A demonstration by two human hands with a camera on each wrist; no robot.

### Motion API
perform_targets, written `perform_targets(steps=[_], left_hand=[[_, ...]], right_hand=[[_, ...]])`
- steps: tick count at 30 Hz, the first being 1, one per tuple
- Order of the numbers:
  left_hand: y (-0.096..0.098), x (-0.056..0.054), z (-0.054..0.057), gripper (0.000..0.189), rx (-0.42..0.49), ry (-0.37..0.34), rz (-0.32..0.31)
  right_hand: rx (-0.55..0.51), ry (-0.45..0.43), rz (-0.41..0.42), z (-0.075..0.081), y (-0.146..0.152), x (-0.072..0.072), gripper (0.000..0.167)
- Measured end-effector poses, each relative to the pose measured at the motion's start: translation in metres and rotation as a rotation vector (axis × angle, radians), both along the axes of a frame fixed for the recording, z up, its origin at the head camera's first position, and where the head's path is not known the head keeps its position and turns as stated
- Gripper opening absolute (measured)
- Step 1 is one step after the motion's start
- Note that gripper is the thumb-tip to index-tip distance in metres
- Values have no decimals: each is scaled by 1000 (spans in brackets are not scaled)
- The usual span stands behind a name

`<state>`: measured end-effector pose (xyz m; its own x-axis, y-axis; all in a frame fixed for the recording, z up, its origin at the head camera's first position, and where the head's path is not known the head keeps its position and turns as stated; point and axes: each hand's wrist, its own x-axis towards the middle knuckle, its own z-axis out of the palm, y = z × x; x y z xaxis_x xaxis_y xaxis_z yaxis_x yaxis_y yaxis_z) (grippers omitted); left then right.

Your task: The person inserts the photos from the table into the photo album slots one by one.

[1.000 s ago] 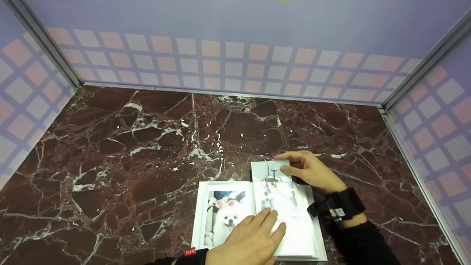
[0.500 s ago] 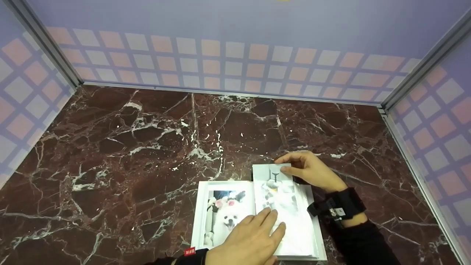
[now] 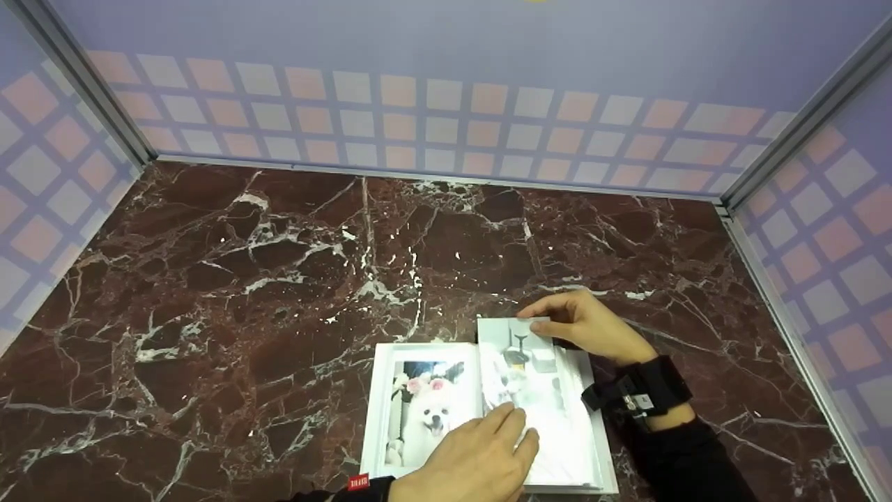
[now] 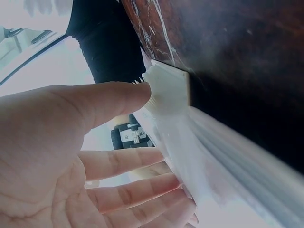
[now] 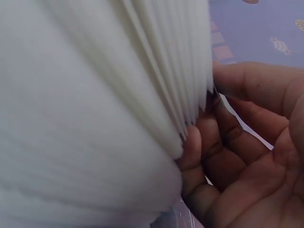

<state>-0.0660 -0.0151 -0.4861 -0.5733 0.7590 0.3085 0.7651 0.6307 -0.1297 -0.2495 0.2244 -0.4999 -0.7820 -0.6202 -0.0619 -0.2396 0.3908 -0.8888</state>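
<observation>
An open photo album (image 3: pixel 380 411) lies at the front of the table, a white dog photo (image 3: pixel 417 429) on its left page. A photo print (image 3: pixel 496 330) sticks out past the top of the right page, its lower part under the glossy clear sleeve. My right hand (image 3: pixel 596 326) pinches the print's upper right corner between thumb and fingers. Fingers extended, my left hand (image 3: pixel 467 453) rests on the right page near the spine. The left wrist view shows that hand's thumb (image 4: pixel 118 99) over the album's edge. White album pages (image 5: pixel 95 109) fan out beside my right hand in the right wrist view.
The dark red marble table (image 3: pixel 279 279) is bounded by a back panel (image 3: pixel 446 56) with pink and white squares, plus side panels on the left and right. Glare washes out much of the right page.
The photo print has slid down toward me, so less of it shows above the page's top edge. My right hand has come slightly down with it; the left hand has barely shifted.
</observation>
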Motion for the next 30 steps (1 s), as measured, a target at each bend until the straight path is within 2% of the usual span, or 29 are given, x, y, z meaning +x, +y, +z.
perform_targets(steps=[11,17,24,30], left_hand=[[0,0,0,43,1,3,9],[0,0,0,46,-8,-9,9],[0,-1,-2,39,32,40,6],[0,-1,-1,44,21,14,3]], right_hand=[[27,-21,24,0,0,1,18],[37,-10,77,-1,-1,0,16],[12,-31,131,-1,-3,2,12],[22,-14,160,-1,-5,3,10]])
